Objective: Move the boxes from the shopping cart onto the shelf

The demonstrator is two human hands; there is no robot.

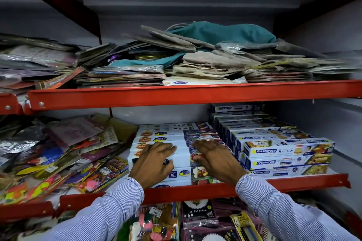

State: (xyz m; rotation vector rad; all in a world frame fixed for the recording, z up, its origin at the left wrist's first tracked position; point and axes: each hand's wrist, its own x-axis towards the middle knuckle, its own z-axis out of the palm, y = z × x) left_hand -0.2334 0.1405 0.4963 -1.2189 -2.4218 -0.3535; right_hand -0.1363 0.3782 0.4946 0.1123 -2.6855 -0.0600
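Observation:
Long white cling-film boxes (177,135) lie stacked in rows on the middle shelf (293,182), its red front rail below them. My left hand (154,162) rests palm down on the front boxes, fingers spread and curled over a box top. My right hand (213,159) lies flat beside it on the same stack, fingers spread. Neither hand lifts a box; both press on the tops. To the right stands a taller stack of blue-and-white Freshwrapp boxes (288,150). No shopping cart shows.
Loose packets of party goods (58,154) are heaped on the left of the middle shelf. The upper shelf (176,94) holds paper bags and a teal cloth (221,33). Foil balloon packs (197,213) hang below the rail.

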